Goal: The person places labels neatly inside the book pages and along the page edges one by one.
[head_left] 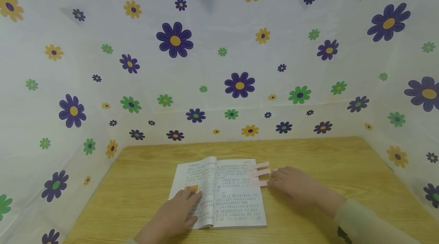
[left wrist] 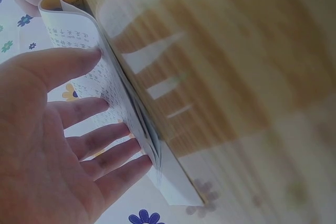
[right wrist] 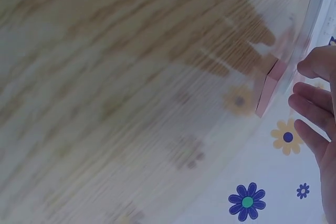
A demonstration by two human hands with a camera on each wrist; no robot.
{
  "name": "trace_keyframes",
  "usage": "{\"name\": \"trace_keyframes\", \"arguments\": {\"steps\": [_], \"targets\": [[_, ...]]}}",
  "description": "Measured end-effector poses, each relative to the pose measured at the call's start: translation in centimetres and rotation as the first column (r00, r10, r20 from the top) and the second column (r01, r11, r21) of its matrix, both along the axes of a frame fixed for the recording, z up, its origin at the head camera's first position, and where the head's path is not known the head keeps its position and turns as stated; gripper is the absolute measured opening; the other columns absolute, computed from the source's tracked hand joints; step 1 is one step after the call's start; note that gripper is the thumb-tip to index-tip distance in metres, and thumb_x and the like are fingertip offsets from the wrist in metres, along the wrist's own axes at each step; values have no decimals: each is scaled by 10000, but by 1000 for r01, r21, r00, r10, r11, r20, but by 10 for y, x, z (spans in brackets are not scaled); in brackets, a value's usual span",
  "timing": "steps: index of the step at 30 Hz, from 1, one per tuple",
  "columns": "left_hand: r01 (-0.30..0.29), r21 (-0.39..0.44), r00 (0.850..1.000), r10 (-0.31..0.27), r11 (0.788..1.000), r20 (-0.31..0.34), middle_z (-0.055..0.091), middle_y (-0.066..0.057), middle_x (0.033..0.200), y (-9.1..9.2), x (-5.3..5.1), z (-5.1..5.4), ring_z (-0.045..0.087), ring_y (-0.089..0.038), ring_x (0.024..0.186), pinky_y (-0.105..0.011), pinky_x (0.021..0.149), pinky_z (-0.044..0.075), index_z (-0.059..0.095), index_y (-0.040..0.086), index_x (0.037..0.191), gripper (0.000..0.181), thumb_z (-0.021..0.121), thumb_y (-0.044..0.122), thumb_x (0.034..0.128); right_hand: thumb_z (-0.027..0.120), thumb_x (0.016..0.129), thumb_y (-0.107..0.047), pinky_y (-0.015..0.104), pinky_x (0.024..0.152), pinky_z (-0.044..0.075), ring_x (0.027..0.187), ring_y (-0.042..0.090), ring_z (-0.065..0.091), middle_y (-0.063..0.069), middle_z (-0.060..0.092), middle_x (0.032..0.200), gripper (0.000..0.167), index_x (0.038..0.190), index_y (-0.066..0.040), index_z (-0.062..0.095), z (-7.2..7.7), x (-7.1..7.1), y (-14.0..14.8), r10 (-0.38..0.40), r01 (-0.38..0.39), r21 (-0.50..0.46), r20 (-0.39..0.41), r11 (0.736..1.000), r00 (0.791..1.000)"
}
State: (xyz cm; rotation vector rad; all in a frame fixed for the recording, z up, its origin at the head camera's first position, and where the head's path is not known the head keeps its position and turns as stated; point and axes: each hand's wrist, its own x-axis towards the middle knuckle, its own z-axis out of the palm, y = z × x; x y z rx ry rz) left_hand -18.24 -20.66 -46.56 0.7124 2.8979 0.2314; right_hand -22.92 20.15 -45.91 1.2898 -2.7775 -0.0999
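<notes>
An open book (head_left: 236,198) with printed pages lies on the table, its left page curving up near the spine. My left hand (head_left: 176,211) rests on that left page, fingers extended; in the left wrist view the left hand (left wrist: 63,135) shows spread fingers against the page. Beside its fingertips is a small orange patch (head_left: 191,187); I cannot tell whether it is stuck on or printed. Three pink paper strips (head_left: 261,172) jut from the right page's edge. Next to their outer ends is my right hand (head_left: 295,185), fingers loosely bent, with a gap between thumb and fingers in the right wrist view.
The wood-grain table (head_left: 137,171) has a glossy surface that shows reflections in the wrist views. White sheeting (head_left: 212,68) with purple, yellow and green flowers surrounds it at the back and both sides.
</notes>
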Motion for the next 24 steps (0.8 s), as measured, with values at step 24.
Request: {"name": "trace_keyframes", "arguments": {"steps": [24], "targets": [[-14, -2, 1000, 14, 1000, 7, 579, -172, 1502, 0, -1, -3, 567, -400, 1387, -582, 1108, 541, 570, 86, 1514, 656, 797, 320, 944, 653, 1033, -193, 516, 1099, 561, 1203, 288, 692, 77, 727, 1261, 209, 1226, -144, 716, -6, -9, 17, -51, 47, -109, -42, 993, 998]]}}
